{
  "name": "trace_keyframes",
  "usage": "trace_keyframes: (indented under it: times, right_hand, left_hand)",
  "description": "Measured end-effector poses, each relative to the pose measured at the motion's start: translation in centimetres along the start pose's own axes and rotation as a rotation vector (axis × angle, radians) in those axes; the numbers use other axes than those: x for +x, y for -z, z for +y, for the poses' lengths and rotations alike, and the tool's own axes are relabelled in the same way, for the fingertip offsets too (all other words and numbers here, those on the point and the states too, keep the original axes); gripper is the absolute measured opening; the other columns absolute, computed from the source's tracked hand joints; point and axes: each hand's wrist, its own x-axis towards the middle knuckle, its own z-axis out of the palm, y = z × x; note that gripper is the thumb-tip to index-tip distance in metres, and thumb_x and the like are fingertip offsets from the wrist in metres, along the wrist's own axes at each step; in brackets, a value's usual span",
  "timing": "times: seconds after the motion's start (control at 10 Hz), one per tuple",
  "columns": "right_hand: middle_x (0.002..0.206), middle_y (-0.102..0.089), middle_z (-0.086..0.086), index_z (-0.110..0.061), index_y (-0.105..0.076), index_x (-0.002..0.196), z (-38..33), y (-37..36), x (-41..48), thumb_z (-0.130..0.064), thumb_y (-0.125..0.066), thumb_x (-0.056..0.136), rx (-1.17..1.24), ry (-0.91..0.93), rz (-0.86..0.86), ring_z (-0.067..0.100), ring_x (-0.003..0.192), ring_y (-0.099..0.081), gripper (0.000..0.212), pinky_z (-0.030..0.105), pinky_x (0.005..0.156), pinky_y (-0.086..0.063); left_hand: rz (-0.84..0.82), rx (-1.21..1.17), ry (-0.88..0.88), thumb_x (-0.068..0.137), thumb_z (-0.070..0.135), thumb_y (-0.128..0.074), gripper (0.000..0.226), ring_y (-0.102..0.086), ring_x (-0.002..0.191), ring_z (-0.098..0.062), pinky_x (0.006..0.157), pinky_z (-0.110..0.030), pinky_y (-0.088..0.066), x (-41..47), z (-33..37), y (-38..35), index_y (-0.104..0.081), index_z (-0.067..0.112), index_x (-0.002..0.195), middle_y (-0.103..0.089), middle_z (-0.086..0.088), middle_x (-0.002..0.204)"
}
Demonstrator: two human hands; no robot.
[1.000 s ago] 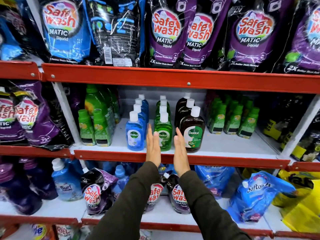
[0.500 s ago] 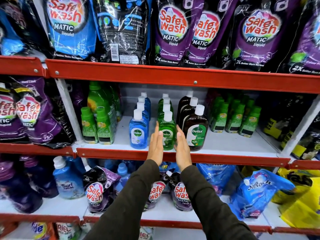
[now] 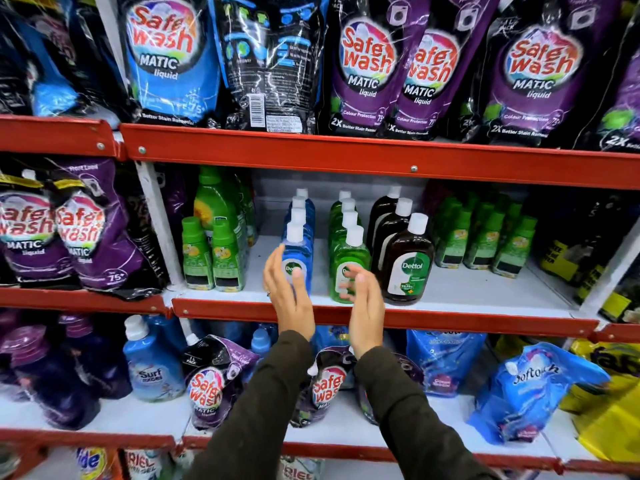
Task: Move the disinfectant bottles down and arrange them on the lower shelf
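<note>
Three rows of Dettol disinfectant bottles stand on the middle shelf (image 3: pixel 467 292): blue ones (image 3: pixel 300 251), green ones (image 3: pixel 348 258) and brown ones (image 3: pixel 403 261), all with white caps. My left hand (image 3: pixel 289 292) is open, its fingers spread in front of the front blue bottle, touching or nearly touching its label. My right hand (image 3: pixel 363 299) is open in front of the front green bottle, fingers slightly curled. Neither hand has closed on a bottle. The lower shelf (image 3: pixel 346 427) sits below my forearms.
Small green bottles (image 3: pixel 211 258) stand left of the Dettol rows, more green bottles (image 3: pixel 485 237) to the right. Safe Wash pouches (image 3: pixel 367 67) fill the top shelf. The lower shelf holds Safe Wash pouches (image 3: pixel 207 386), a Surf Excel bottle (image 3: pixel 149 365) and a blue Softouch pouch (image 3: pixel 530 386).
My hands were together, palms facing, around the green bottle. They have spread apart: the left went left to the blue bottle, the right stays at the green one. The camera came closer.
</note>
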Motion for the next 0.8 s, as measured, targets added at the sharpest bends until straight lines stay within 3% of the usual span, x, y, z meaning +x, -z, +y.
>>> trace_keyframes:
  times: [0.1, 0.2, 0.3, 0.4, 0.6, 0.7, 0.8]
  right_hand:
    - [0.152, -0.049, -0.004, -0.034, -0.051, 0.14, -0.9, -2.7, -0.6, -0.064, -0.036, 0.09, 0.001, -0.143, -0.228, 0.019, 0.141, -0.048, 0.061, 0.044, 0.12, -0.038]
    - [0.165, -0.03, -0.005, -0.025, -0.03, 0.156, -0.8, -4.8, -0.3, -0.07, -0.036, 0.089, -0.012, -0.28, -0.32, 0.013, 0.153, -0.029, 0.08, 0.043, 0.128, -0.023]
    - [0.162, -0.038, -0.007, -0.03, -0.033, 0.154, 0.1, -5.7, 0.3, -0.093, -0.039, 0.07, -0.056, -0.342, -0.348, 0.008, 0.15, -0.035, 0.106, 0.043, 0.128, -0.023]
    - [0.157, -0.046, -0.009, -0.034, -0.039, 0.151, 1.4, -5.8, 0.9, -0.096, -0.041, 0.067, -0.063, -0.346, -0.349, 0.007, 0.146, -0.042, 0.105, 0.043, 0.127, -0.026]
    - [0.163, -0.038, -0.009, -0.03, -0.033, 0.155, 0.6, -6.0, 0.6, -0.094, -0.042, 0.068, -0.051, -0.333, -0.334, 0.008, 0.15, -0.035, 0.108, 0.043, 0.128, -0.023]
    - [0.163, -0.037, -0.009, -0.029, -0.032, 0.155, -0.5, -6.0, 0.2, -0.085, -0.04, 0.078, -0.096, -0.33, -0.358, 0.007, 0.149, -0.035, 0.095, 0.042, 0.128, -0.022]
    - [0.162, -0.037, -0.006, -0.026, -0.033, 0.155, -1.3, -5.2, -0.2, -0.07, -0.039, 0.09, -0.117, -0.282, -0.352, 0.009, 0.148, -0.036, 0.079, 0.042, 0.127, -0.026]
  left_hand:
    - [-0.113, -0.068, 0.246, 0.1, 0.053, -0.027, 0.066, -0.016, 0.155, -0.015, 0.12, -0.024, -0.01, 2.3, -1.1, 1.1, -0.028, 0.022, 0.158, -0.025, 0.0, 0.165]
    - [-0.258, -0.287, 0.434, 0.089, 0.068, -0.036, 0.082, -0.03, 0.152, -0.02, 0.125, -0.035, -0.021, 4.1, -2.7, 1.8, -0.03, 0.021, 0.156, -0.028, 0.0, 0.165]
    - [-0.347, -0.308, 0.471, 0.081, 0.082, -0.047, 0.101, -0.045, 0.144, -0.023, 0.123, -0.051, -0.034, 4.6, -4.0, 2.1, -0.033, 0.018, 0.157, -0.044, -0.012, 0.159]
    - [-0.371, -0.259, 0.467, 0.081, 0.086, -0.047, 0.098, -0.048, 0.142, -0.025, 0.12, -0.055, -0.037, 4.3, -4.3, 2.2, -0.032, 0.026, 0.157, -0.046, -0.011, 0.157]
    - [-0.379, -0.215, 0.417, 0.08, 0.079, -0.037, 0.095, -0.039, 0.147, -0.018, 0.124, -0.045, -0.031, 4.2, -1.9, 2.7, -0.021, 0.03, 0.159, -0.035, -0.005, 0.163]
    - [-0.399, -0.162, 0.378, 0.091, 0.072, -0.032, 0.084, -0.031, 0.151, -0.018, 0.126, -0.046, -0.025, 4.1, -1.6, 2.9, -0.017, 0.028, 0.161, -0.028, -0.004, 0.167]
    - [-0.335, -0.092, 0.347, 0.107, 0.049, -0.032, 0.062, -0.018, 0.156, -0.017, 0.128, -0.039, -0.016, 3.6, -1.7, 2.5, -0.013, 0.025, 0.162, -0.016, -0.004, 0.171]
